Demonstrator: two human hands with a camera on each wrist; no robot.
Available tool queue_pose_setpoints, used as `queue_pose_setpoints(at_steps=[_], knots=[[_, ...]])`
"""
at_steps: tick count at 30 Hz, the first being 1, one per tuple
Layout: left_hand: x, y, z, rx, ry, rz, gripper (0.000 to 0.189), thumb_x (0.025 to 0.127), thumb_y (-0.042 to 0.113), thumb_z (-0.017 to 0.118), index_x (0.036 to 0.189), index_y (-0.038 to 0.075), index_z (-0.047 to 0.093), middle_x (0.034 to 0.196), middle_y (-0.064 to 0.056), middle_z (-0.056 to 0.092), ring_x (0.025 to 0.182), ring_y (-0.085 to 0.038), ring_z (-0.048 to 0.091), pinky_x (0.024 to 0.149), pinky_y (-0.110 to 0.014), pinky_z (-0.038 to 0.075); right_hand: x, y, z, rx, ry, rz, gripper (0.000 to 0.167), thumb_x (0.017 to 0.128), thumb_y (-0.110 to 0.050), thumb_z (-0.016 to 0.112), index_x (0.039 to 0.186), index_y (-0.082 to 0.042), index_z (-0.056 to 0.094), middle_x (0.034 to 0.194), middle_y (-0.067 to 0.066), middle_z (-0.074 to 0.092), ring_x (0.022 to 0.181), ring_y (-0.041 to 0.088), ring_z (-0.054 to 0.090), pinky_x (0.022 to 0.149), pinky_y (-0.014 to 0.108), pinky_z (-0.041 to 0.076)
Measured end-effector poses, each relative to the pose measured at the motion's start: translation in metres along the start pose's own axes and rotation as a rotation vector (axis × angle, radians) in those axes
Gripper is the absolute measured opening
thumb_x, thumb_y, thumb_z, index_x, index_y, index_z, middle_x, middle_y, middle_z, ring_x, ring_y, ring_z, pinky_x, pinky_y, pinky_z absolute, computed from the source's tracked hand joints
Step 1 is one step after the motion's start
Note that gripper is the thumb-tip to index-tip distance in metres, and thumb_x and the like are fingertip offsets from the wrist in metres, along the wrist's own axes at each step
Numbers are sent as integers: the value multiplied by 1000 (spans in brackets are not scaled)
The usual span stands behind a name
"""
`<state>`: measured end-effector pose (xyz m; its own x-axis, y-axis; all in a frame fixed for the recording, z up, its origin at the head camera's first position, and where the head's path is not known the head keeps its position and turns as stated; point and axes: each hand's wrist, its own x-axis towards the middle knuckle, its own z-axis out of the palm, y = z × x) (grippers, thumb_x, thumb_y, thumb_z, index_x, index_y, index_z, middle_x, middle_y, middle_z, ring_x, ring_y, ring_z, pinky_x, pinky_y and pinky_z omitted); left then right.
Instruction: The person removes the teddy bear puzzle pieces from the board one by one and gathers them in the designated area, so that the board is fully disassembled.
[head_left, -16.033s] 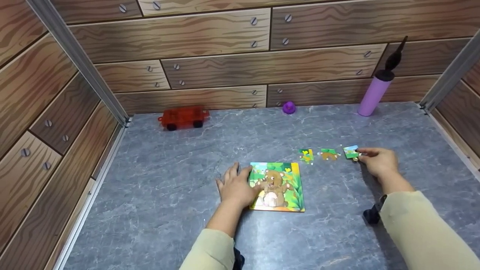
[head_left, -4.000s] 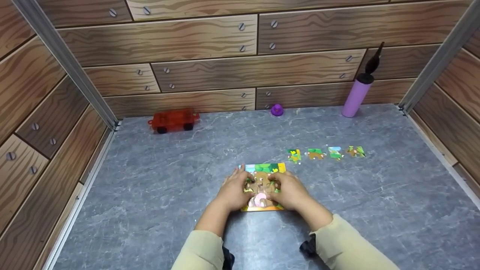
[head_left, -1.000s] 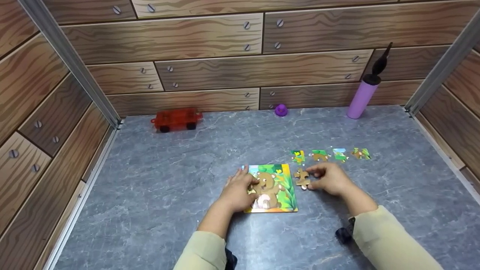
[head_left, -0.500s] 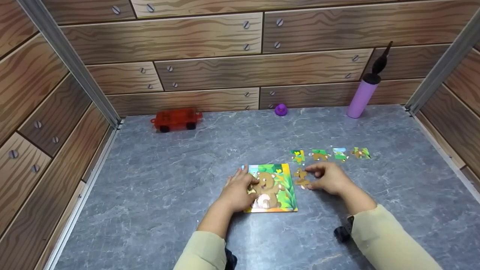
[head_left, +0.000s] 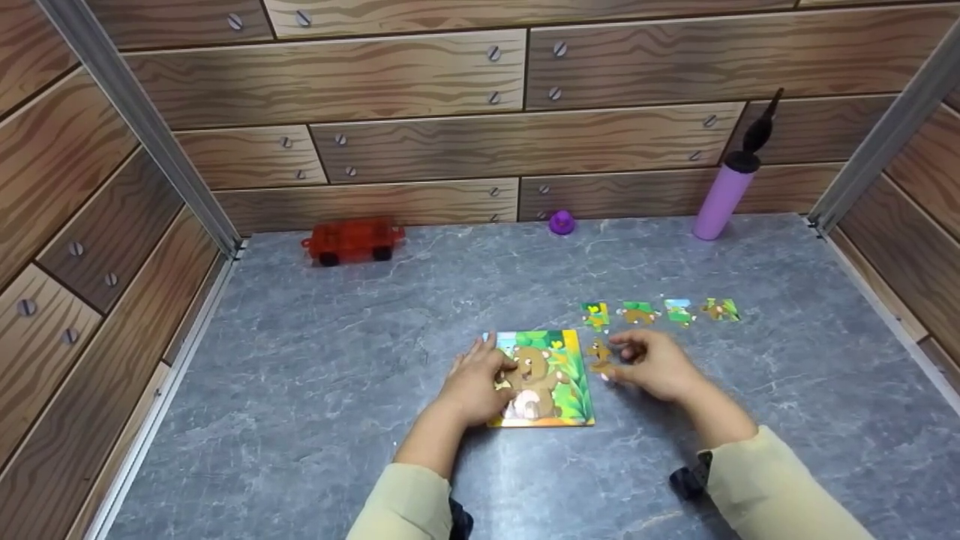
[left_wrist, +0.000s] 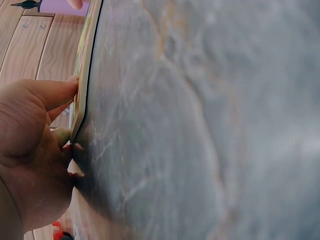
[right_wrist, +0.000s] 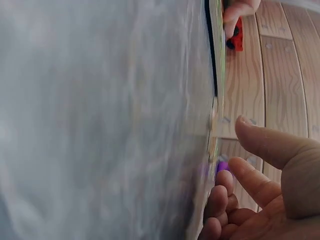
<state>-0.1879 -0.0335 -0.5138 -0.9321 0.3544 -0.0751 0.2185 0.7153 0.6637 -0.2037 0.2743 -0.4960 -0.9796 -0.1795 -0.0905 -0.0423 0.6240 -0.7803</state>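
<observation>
A square bear puzzle (head_left: 551, 382) lies flat on the grey table. My left hand (head_left: 476, 386) rests on its left side, thumb and index finger on the picture, other fingers by the edge. In the left wrist view, the left thumb (left_wrist: 57, 92) touches the puzzle's face near its rim. Just right of the puzzle lies a loose brown puzzle piece (head_left: 599, 351). My right hand (head_left: 660, 367) is beside this piece, thumb and index finger spread apart. From the right wrist, the right hand (right_wrist: 270, 185) shows a gap between thumb and fingers with nothing in it.
Behind the right hand lies a row of several loose pieces, among them a yellow-green piece (head_left: 595, 315) and a bear-and-leaf piece (head_left: 721, 309). Along the back wall stand a red toy car (head_left: 352, 241), a small purple duck-like toy (head_left: 562, 223) and a purple hand pump (head_left: 724, 199).
Since 4 seconds ago, the right hand has left the puzzle and a brown piece now lies beside it. In the last second this piece has turned slightly and the fingers have parted; the left hand stays.
</observation>
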Motion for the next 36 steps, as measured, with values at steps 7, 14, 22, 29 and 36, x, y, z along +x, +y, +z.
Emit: queue_pose_setpoints(at_steps=[7,14,22,29,36], knots=[[-1,0,0,-2,-1,-3,28,97,20,77,122,13,68,173,-18,26,160,-38,21,129,-59,13,-5,-21,23,2,4,-76,47,87,-9,86,127,9,69,100,11,66,86,21,58,75,32,51],[-1,1,0,0,-1,-6,32,96,18,76,126,12,68,172,-18,27,160,-37,21,129,-60,14,-8,-45,55,6,-33,-170,47,87,-10,86,127,8,69,95,11,68,83,20,58,74,35,52],[0,-2,0,13,5,15,32,93,19,77,123,12,68,171,-20,29,159,-39,23,128,-62,15,-7,-65,81,-68,-95,-166,56,84,-12,88,132,8,68,99,8,67,88,21,60,79,40,54],[0,-2,-1,13,9,22,32,93,18,77,124,12,68,171,-20,29,159,-41,23,128,-63,15,-5,-70,90,-133,-139,-152,60,79,-16,92,129,8,68,102,7,67,95,23,63,89,49,55],[0,-2,-1,5,5,1,44,93,18,78,133,9,62,172,-19,28,160,-38,22,129,-60,15,-5,-69,94,-150,-149,-111,59,80,-11,91,131,7,68,106,7,65,100,24,61,95,51,53]])
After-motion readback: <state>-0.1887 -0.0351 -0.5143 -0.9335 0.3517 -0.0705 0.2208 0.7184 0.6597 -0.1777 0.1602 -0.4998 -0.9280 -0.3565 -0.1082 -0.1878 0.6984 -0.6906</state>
